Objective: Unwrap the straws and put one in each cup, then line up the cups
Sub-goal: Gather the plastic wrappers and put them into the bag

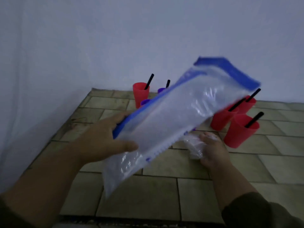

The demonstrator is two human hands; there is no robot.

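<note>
My left hand (102, 139) grips a large clear plastic bag with blue edges (172, 116), held up tilted over the table. My right hand (212, 150) is closed on a crumpled wad of clear wrappers (193, 147) just under the bag. A red cup (140, 94) with a black straw (149, 81) stands at the back left. Beside it are two purple cups (145, 102), mostly hidden by the bag, one with a straw tip (167, 83) showing. Three red cups (238, 134) with black straws (254, 120) cluster at the right.
The table (164, 191) has a tan brick-pattern cover. A pale wall (115, 38) rises behind it. The table's left edge runs diagonally near my left forearm.
</note>
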